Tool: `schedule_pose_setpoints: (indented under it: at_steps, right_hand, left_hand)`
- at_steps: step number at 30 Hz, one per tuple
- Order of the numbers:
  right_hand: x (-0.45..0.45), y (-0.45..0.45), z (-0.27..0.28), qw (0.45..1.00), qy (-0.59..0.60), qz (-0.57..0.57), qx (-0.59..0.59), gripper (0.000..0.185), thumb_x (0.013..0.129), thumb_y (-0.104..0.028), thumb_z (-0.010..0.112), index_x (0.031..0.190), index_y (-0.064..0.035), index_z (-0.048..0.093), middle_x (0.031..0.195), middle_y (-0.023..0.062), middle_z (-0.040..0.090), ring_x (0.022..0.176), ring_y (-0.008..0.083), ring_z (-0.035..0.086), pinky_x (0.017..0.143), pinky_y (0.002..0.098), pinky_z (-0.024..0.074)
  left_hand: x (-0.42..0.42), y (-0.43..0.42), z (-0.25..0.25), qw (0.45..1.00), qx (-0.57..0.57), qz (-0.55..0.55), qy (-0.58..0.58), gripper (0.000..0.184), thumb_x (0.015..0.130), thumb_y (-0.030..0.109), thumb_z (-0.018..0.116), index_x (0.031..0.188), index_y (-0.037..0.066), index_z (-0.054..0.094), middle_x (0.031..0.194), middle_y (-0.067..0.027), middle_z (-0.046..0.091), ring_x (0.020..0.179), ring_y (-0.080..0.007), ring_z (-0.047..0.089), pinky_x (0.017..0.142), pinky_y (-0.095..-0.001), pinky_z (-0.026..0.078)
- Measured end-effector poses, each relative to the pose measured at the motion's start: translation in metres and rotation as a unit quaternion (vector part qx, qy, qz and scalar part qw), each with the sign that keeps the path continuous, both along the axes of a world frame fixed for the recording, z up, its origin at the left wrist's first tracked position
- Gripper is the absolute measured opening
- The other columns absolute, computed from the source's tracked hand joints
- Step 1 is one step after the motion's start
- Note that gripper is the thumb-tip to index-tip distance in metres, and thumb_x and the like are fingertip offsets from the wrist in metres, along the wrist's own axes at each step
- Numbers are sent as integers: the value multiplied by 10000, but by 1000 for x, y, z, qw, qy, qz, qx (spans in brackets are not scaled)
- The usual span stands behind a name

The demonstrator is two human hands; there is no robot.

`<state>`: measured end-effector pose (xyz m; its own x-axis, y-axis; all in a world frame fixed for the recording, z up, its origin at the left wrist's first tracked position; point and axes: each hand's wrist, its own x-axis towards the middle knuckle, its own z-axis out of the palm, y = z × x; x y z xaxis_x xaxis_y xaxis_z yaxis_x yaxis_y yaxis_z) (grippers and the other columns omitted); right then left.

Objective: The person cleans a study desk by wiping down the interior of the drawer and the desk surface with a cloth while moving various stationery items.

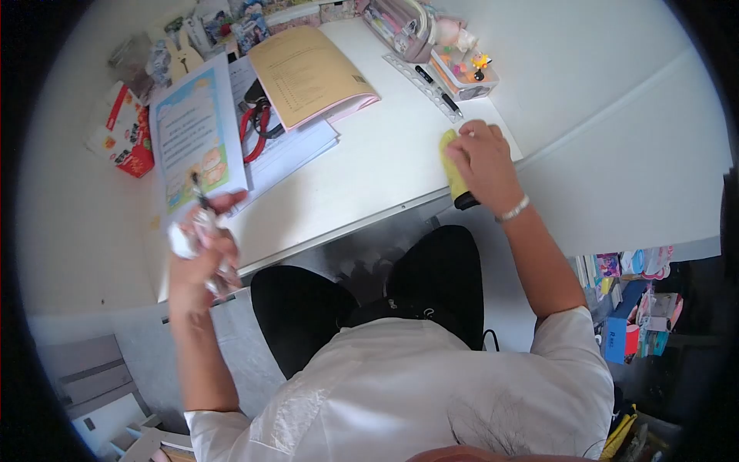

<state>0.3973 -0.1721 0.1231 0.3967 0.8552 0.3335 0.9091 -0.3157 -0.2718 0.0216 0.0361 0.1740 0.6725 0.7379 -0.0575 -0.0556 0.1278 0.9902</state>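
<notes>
My left hand (209, 250) is raised over the desk's front left edge, its fingers closed around something white and crumpled. A thin dark-tipped item (198, 189) sticks up from that hand, too blurred to name. At the front right edge my right hand (486, 163) is curled over a yellow-green, elongated item (452, 163) with a black end. The thumb and fingers press against its side. Just behind my left hand lies a printed sheet with a blue border and cartoon animals (188, 123).
On the white desk (362, 158) lie a tan booklet (308, 73), red-handled tool (254, 135), papers, clear ruler (412, 77) and black pen (439, 91). Behind stand a pencil case (396, 27) and small box (466, 77). A red-and-white carton (131, 135) sits left.
</notes>
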Motion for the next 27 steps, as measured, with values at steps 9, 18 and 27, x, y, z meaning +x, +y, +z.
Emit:
schedule_pose_setpoints:
  at_steps: [9,18,27]
  right_hand:
    - [-16,5,-12,1000,20,2,14,385,807,-81,647,1176,16,601,1190,168,532,1036,359,523,921,452,444]
    - [8,41,-5,986,67,151,-20,363,763,13,596,1120,-30,641,1087,107,554,968,307,536,863,404,463]
    - [11,45,-11,985,73,156,-8,323,731,34,590,1030,-55,674,1034,67,598,891,291,551,832,395,469]
  left_hand:
    - [90,83,-3,995,43,-41,-82,674,719,195,766,1324,-4,544,1273,-247,599,582,-74,507,572,-213,424]
    - [83,116,-48,980,-10,-101,-169,629,830,121,697,1397,3,450,1298,-166,568,624,-57,503,576,-196,407]
    - [80,125,-45,987,-17,-64,-146,678,766,135,757,1369,-4,479,1212,-120,558,589,-49,480,563,-194,395]
